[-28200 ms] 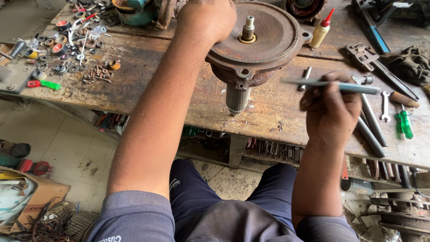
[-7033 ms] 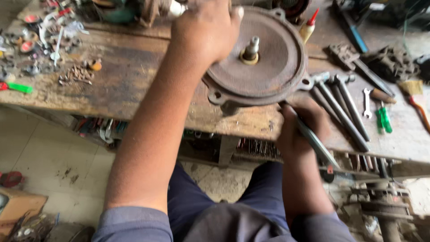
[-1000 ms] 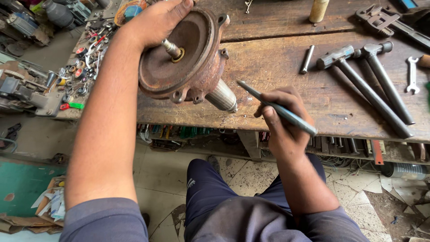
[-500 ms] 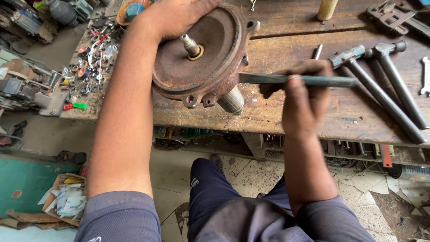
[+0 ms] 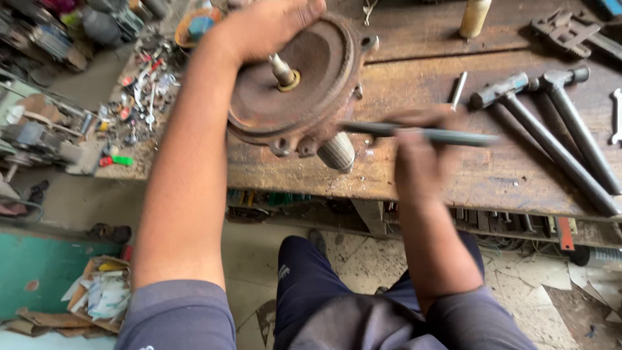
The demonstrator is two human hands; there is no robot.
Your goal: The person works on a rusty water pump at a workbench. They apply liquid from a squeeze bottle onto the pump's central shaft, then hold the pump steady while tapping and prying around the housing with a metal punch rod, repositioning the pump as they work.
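left hand (image 5: 272,23) grips rusty round housing (image 5: 291,84) rim | right hand (image 5: 421,155) pinches metal rod (image 5: 421,133) on workbench (image 5: 421,188)

No pkgs, labels, signs or screens visible.

Your left hand (image 5: 272,26) lay on the far rim of the round housing (image 5: 291,84), which sat tilted at the near edge of the workbench (image 5: 414,175), its shaft (image 5: 282,70) pointing up from the middle. Your right hand (image 5: 421,155) was just right of it, holding a rod (image 5: 421,133) that reached left to the housing. Two hammers (image 5: 551,129) lay farther right. A heap of small parts (image 5: 139,97) lay left of the housing.
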